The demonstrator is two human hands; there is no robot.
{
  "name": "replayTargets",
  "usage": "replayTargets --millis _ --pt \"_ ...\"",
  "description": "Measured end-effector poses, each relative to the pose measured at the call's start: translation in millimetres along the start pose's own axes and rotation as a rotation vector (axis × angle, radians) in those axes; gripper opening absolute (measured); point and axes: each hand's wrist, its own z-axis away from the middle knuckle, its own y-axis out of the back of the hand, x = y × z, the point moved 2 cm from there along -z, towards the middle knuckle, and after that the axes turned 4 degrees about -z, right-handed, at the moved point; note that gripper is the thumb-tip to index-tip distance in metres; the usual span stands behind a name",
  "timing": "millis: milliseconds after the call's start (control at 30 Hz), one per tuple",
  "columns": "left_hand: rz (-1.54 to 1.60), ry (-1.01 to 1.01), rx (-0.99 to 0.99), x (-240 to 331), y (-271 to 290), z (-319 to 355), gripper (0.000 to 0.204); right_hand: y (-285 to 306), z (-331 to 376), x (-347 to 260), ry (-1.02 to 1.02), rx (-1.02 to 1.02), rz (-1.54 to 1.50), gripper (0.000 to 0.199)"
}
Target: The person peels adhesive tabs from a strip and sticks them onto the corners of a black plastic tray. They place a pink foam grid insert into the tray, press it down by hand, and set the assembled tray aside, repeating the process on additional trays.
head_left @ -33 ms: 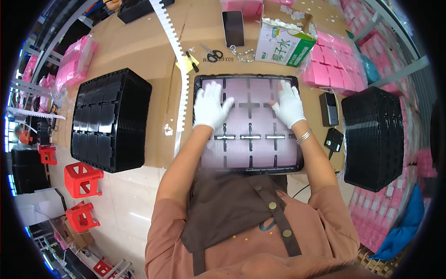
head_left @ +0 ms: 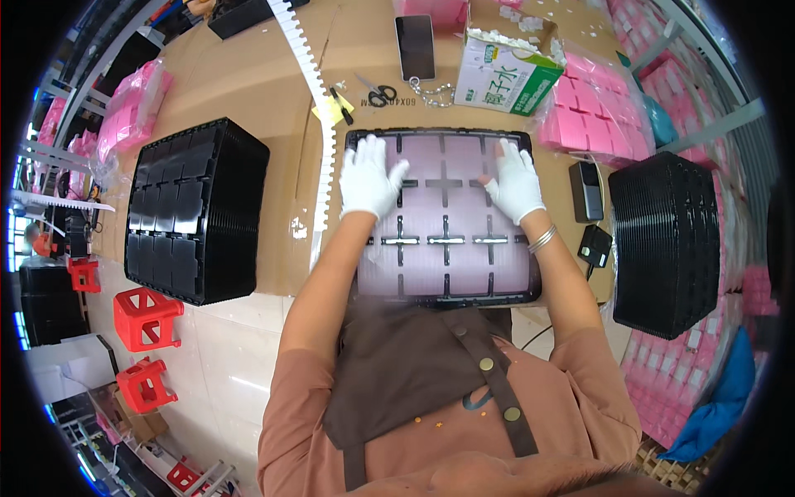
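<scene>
Pink pack (head_left: 137,112), far left, in clear wrap, on the brown table (head_left: 224,79). Red stool (head_left: 147,319), on the floor below the table's left side. Left stack (head_left: 199,211), nested black trays; right stack, listed last, flanks the work on the other side, presumably so both are a short reach away. White strip (head_left: 329,149), toothed along one edge, running away from the person. Pen (head_left: 340,108), partly on a yellow note; scissors (head_left: 378,96) beyond the tray, apparently laid aside within arm's length. Left hand (head_left: 369,178), gloved in white, palm down and flat, thumb spread, nothing grasped, over the tray's far left part. Tray (head_left: 451,301), black, directly before the person on the table's near edge; its lilac layer (head_left: 426,207) looks smooth and slightly translucent, broken by dark, cross-shaped gaps in a regular grid, several glinting white; rim dark, corners rounded. Phone (head_left: 416,50) and bead chain (head_left: 431,93), beyond the tray. Carton (head_left: 505,79), white and green, holding pale scraps. Right hand (head_left: 517,182), likewise gloved, flat and spread, gripping nothing, at the far right part; the paired placement seems meant to spread contact evenly, though pressure cannot be told. Adapter (head_left: 595,246), black, beside the tray. Right stack (head_left: 667,248), black, ribbed side.
</scene>
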Motion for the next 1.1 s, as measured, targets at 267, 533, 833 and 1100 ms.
replayTargets --millis 267,533,833,1100 --pt "0.049 -0.416 -0.165 -24 35 70 0.059 36 69 9 0.109 -0.071 -0.432 0.054" --pt "0.250 -0.659 -0.411 -56 80 174 0.044 40 185 10 0.386 -0.170 -0.506 0.036" --pt "0.297 -0.588 -0.316 -23 91 182 0.024 51 192 -1 0.421 -0.234 -0.428 0.032" --pt "0.578 0.208 -0.122 -40 68 173 0.024 27 177 9 -0.311 0.167 -0.415 0.025"
